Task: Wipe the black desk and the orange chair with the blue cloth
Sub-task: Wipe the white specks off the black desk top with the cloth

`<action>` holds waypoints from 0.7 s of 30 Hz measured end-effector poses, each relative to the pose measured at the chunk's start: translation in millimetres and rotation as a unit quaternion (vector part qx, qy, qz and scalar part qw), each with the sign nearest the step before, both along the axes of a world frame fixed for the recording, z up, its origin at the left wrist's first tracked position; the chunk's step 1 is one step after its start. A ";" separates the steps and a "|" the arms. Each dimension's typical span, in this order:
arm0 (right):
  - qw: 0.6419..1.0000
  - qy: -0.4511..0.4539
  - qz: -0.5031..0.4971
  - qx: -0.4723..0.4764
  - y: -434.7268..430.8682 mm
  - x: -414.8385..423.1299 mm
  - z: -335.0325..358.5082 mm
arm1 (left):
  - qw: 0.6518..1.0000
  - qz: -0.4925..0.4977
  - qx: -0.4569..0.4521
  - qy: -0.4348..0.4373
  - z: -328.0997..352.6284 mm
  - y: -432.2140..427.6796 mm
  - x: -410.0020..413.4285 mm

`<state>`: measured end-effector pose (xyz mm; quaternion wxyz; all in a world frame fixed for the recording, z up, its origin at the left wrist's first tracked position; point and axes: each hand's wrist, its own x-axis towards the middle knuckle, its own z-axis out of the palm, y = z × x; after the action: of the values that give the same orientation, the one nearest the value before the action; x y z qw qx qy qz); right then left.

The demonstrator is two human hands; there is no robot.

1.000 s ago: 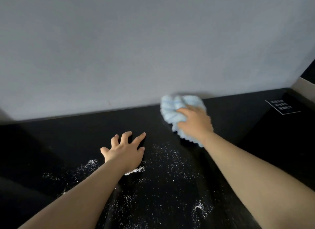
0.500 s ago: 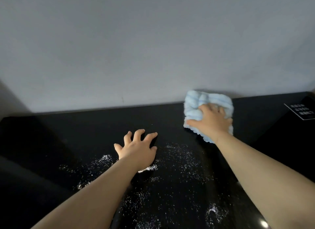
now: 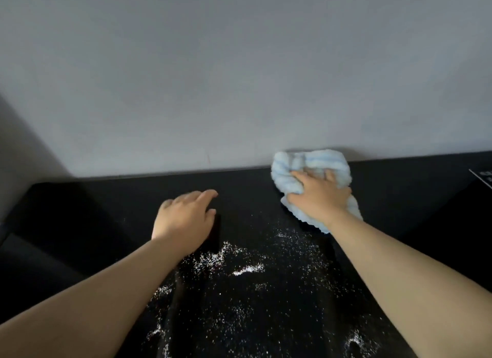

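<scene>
My right hand clutched the blue cloth at the back of the desk, left hand open nearby; a hasty sweep risked flinging the powder off it.

The left hand is blurred at its fingertips over the glossy black desk. The right hand covers the middle of the fluffy pale-blue cloth. At the desk's right end, a white-lettered black label is cut off and unreadable.
</scene>
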<state>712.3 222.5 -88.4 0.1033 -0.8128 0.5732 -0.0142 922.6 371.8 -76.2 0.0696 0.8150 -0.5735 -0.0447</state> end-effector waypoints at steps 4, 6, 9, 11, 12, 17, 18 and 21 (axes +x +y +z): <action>0.989 -0.060 0.133 -0.014 31.7 15.8 0.4 | 0.979 0.101 0.178 0.022 -9.1 1.7 12.4; 0.969 -0.148 0.177 0.090 44.1 13.7 11.6 | 0.969 0.111 0.214 0.044 -16.0 6.8 12.6; 0.956 -0.273 0.102 0.045 28.5 5.2 21.9 | 0.972 0.090 0.215 0.032 -16.0 10.8 18.0; 0.979 -0.200 0.012 -0.024 3.5 -0.9 20.5 | 0.972 0.082 0.220 0.026 -15.4 12.4 19.7; 0.990 -0.135 -0.032 -0.002 -6.3 -2.0 17.2 | 0.972 0.080 0.219 0.019 -15.9 13.6 20.0; 0.999 -0.038 0.006 0.031 -24.9 32.4 -8.8 | 0.980 0.075 0.186 0.004 -22.8 21.7 23.6; 0.998 -0.043 0.026 0.026 -23.4 43.3 -9.4 | 0.980 0.076 0.182 0.007 -23.8 22.9 23.4; 0.998 -0.022 0.050 -0.026 -11.3 65.6 -2.9 | 0.982 0.079 0.170 0.018 -24.8 24.5 22.5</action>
<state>777.9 211.2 -91.3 0.0956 -0.8425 0.5286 -0.0414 945.1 396.3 -101.0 -0.0562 0.8568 -0.4902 -0.1501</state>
